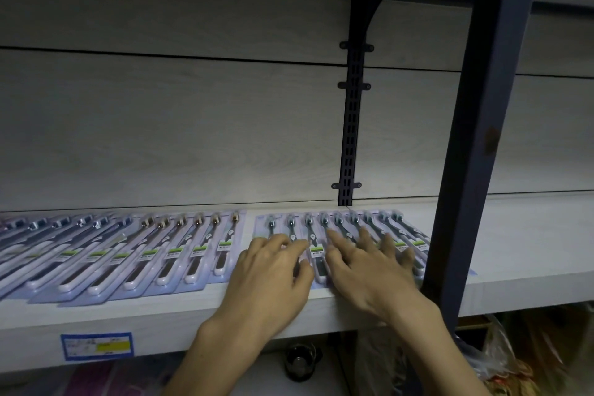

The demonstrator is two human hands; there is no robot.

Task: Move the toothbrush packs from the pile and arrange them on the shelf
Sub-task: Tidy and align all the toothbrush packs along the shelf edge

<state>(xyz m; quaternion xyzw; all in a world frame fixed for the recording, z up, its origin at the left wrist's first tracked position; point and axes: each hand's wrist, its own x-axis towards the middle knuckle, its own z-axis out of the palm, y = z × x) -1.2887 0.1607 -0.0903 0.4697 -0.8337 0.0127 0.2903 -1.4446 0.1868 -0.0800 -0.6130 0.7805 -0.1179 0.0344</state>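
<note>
Toothbrush packs (pixel 347 235) lie flat on the shelf (pixel 514 254) in overlapping rows, long axis running front-to-back, brush heads toward the back wall (pixel 193 125), handles toward the front edge. Right group sits approx mid-shelf, fanned slightly w/ heads leaning left and bottoms drifting right; rightmost packs end just beside the dark post (pixel 475 138). Small gap, then a second group (pixel 199 247) w/ brownish heads, then a third (pixel 64 254) w/ dark handles at far left, tilted more steeply, overlapping like shingles. Left hand (pixel 273 270) rests palm-down on the left end of the right group, fingers loosely bent onto the packs, no pinch visible. Right hand (pixel 369 267) also palm-down on the same group, fingers spread and fairly straight, pressing on top of the packs. Hands near each other, thumbs close, can't tell if touching. Blue/yellow price label (pixel 96 346) on shelf front edge, lower left. Slotted upright rail (pixel 350 125) on back wall behind the right group. Below shelf: dim clutter, plastic bags (pixel 514 350) at right, details too dark to tell.
</note>
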